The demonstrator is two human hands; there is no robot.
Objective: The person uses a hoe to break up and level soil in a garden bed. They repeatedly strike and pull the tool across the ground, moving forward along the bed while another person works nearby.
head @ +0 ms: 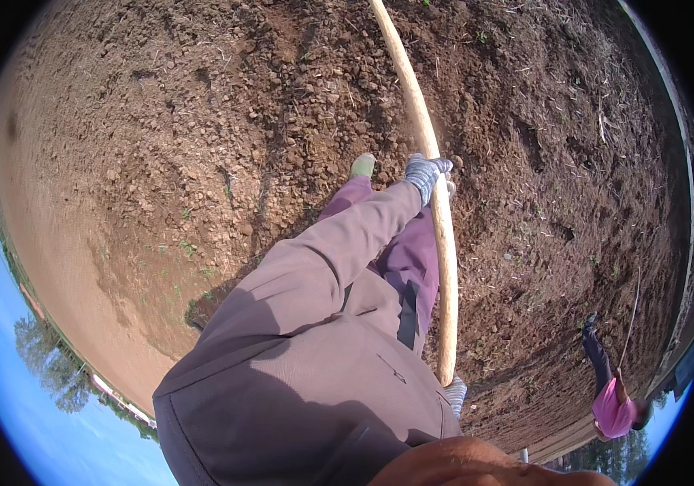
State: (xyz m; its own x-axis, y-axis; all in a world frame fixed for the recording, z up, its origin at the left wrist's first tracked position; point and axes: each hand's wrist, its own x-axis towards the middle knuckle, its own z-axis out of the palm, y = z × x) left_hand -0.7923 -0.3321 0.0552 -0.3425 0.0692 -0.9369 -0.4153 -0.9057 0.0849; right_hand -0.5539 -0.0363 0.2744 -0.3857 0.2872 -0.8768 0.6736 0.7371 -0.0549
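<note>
A long, pale wooden handle (418, 109) runs from the top edge of the view down along my right side. My left hand (427, 175), in a grey and white knit glove, is closed around its middle, in front of my thighs. Beside the handle's lower end is my right hand (456, 396), in a similar glove and mostly hidden behind the handle and my body. The handle's far end lies beyond the top edge, so any tool head is out of view. Loose, cloddy brown soil (310, 109) lies around my feet.
At the lower right another person (615, 410) in a pink top and dark trousers holds a long thin pole (631, 322). Small green weeds (188, 248) grow at the left. A pale strip (681, 115) edges the field on the right; trees (55, 364) stand far off.
</note>
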